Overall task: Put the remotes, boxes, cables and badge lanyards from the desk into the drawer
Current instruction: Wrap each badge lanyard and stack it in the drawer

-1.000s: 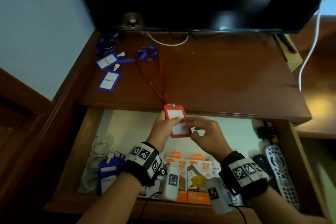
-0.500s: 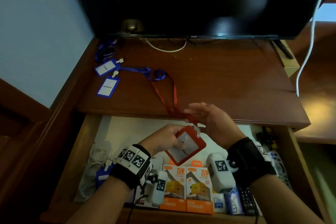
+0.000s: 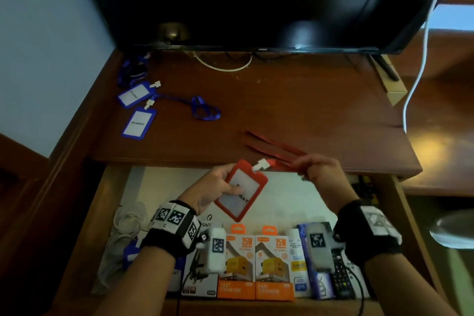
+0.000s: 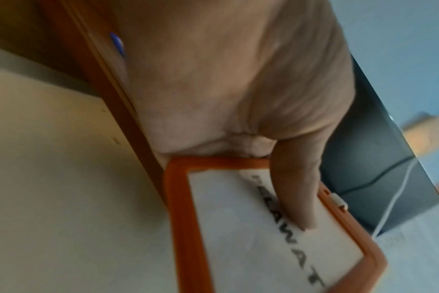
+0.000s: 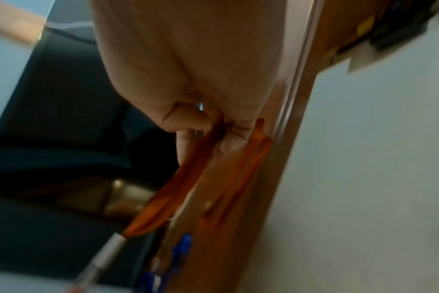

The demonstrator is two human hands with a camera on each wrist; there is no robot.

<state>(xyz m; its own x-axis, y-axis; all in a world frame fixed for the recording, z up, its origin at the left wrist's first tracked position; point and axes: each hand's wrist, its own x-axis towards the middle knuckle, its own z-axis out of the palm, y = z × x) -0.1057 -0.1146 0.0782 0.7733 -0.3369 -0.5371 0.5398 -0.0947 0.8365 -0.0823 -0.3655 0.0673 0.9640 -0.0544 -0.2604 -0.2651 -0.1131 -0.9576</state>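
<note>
My left hand (image 3: pixel 214 188) pinches the red plastic badge holder (image 3: pixel 242 191) over the open wooden drawer (image 3: pixel 107 202); my right hand (image 3: pixel 322 174) has fingers (image 5: pixel 188 121) curled round its red strap (image 3: pixel 272 145) (blurred), which trails across the brown surface (image 3: pixel 295 105)

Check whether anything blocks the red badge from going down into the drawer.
Nothing visible does. The left hand holds the red badge holder over bare drawer liner, behind the boxes at the front. Its red strap, gripped by the right hand, trails over the desk edge.
</note>
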